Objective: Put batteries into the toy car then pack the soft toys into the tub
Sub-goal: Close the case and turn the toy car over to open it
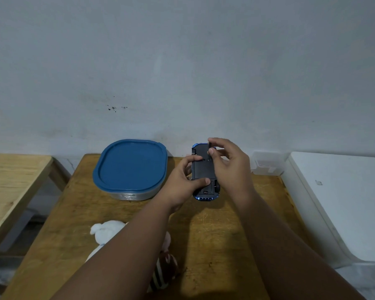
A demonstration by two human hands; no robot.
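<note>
A blue toy car [204,169] is held upside down above the wooden table [214,234], its dark underside facing me. My left hand [182,182] grips the car's left side. My right hand [227,163] pinches a small dark piece at the far end of the underside; I cannot tell exactly what it is. The clear tub [132,194] with its blue lid [131,165] shut stands to the left of the car. A white soft toy [105,231] and a brown striped soft toy [165,271] lie near me, partly hidden under my left forearm.
A small clear plastic box [267,163] sits at the table's far right corner. A white appliance or bin [344,202] stands close on the right. A second, lighter wooden table [11,180] is to the left across a gap. A wall rises right behind.
</note>
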